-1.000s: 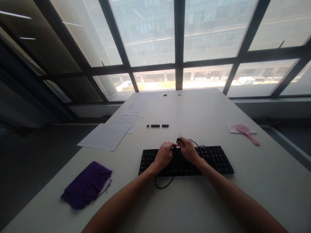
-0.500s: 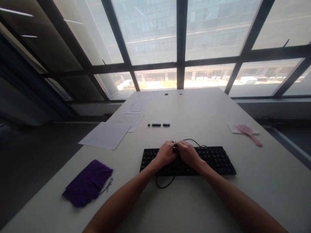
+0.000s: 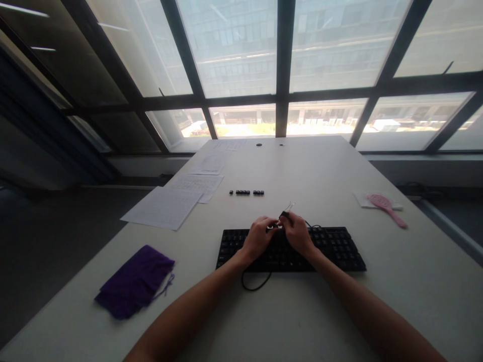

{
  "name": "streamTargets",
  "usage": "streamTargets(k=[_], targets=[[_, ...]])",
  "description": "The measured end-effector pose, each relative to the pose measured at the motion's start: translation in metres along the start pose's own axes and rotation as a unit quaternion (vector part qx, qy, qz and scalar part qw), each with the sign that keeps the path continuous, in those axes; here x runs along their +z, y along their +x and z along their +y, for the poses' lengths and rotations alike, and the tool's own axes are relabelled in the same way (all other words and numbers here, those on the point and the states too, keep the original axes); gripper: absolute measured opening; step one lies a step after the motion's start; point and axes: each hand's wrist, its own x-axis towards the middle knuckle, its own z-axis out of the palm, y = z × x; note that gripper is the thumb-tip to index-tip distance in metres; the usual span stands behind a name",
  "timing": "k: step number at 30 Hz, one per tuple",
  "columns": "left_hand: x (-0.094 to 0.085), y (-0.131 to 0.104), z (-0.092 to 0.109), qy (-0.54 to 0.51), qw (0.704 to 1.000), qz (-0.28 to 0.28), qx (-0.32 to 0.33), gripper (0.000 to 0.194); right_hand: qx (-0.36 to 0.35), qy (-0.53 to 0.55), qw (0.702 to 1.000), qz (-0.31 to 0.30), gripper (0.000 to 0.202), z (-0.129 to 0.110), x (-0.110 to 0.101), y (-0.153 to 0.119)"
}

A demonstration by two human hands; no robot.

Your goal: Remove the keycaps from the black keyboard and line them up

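Head view: A person's two hands meet above a black keyboard (image 3: 337, 251) on a white tabletop (image 3: 320, 317). The right hand (image 3: 299, 236) grips a small dark tool (image 3: 285, 214), its thin wires pointing up; the left hand (image 3: 258, 237) curls in just beside it, fingers bent, though whether they pinch a small piece cannot be told. Beyond the keyboard, small black keycaps (image 3: 243, 192) sit in a broken row. The step in hand appears to be close fingertip work at the tool, perhaps on a key; the next move would call for a steady right-hand grip and precise left fingers. Printed papers (image 3: 162, 207) lie to the left, their lines too small to read. No brand or label is legible, and the keyboard's lettering cannot be made out.
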Motion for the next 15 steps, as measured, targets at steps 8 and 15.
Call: streamTargets(k=[8,15], targets=[[-0.0002,-0.0061,0.0034,0.002,0.998,0.058,0.040,0.024,0.000,0.016,1.000,-0.014,0.022,0.0013,0.0027,-0.0001],[0.0003,-0.0072,0.0019,0.060,0.992,0.021,0.111,0.029,-0.020,0.007,1.000,0.009,0.023,0.0040,0.0005,-0.0001]])
